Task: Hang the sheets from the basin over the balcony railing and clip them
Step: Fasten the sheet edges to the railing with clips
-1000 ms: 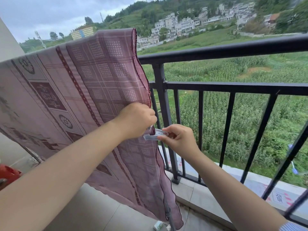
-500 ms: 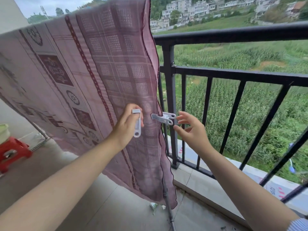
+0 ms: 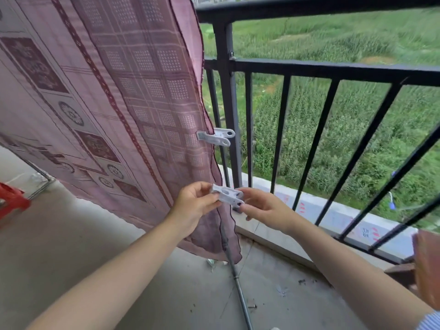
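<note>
A mauve patterned sheet (image 3: 123, 96) hangs over the black balcony railing (image 3: 309, 70) on the left. One white clip (image 3: 217, 137) grips the sheet's right edge about halfway down. Lower, in front of the sheet's bottom edge, a second white clip (image 3: 228, 194) sits between both hands. My left hand (image 3: 195, 206) pinches its left end with curled fingers, and my right hand (image 3: 262, 208) pinches its right end. The basin is out of sight.
A red stool (image 3: 12, 198) stands at the far left on the concrete floor. A thin metal pole (image 3: 238, 282) leans on the floor below the sheet. A brown object (image 3: 426, 263) sits at the right edge. Beyond the bars lies a green field.
The first clip now stays on the sheet's edge without a hand. My hands have dropped lower and met on the second clip, which the left hand held alone before. The view tilted down.
</note>
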The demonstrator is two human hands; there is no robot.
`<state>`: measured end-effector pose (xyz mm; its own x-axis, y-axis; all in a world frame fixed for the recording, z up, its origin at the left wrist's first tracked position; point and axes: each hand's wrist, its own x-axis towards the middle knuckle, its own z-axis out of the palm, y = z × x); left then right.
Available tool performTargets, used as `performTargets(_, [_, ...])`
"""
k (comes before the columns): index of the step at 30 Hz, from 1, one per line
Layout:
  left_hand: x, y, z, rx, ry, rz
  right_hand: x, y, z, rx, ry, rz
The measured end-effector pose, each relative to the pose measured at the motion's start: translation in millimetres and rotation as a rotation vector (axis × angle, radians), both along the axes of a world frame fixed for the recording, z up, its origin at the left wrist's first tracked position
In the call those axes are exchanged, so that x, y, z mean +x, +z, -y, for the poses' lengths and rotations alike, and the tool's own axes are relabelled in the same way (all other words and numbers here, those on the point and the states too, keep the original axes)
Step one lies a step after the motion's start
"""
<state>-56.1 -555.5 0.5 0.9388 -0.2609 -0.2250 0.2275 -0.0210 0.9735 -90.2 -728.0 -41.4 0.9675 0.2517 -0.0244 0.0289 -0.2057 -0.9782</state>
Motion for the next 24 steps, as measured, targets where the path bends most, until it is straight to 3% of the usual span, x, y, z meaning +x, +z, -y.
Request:
performTargets(2, [-1,-12,3,-0.002,-0.040,-0.050,-5,-6,2,0.032,-0.018,-0.027])
performTargets(4, [-2,-21,2,0.188,-0.159,0.075,-9,-15,6,0.012,-0.108,-0.015])
performTargets(9, [28,-43,-7,1.226,-0.614,1.111,-16,-48,18,-0.149,-0.327,-0.016])
performTargets(11, [39,-49,3,1.637,-0.702,1.376,-16,-60,23,-0.207,-0.396,-0.038])
performTargets(13, [52,-49,16,1.854,-0.835,1.316,-16,-68,27,-0.225,-0.418,-0.064])
performTargets(16, [77,-64,22,1.948,-0.939,1.408,-15,-79,28,-0.229,-0.424,-0.078])
performTargets(19, [72,-58,38,2.162,-1.086,1.385,-15,-85,30,-0.232,-0.444,-0.086])
performTargets(21, [75,-77,38,2.109,-1.337,1.229,-16,-90,32,-0.251,-0.446,-0.104])
performTargets(24, [79,-87,39,2.129,-1.428,1.173,-19,-96,35,-0.238,-0.456,-0.145])
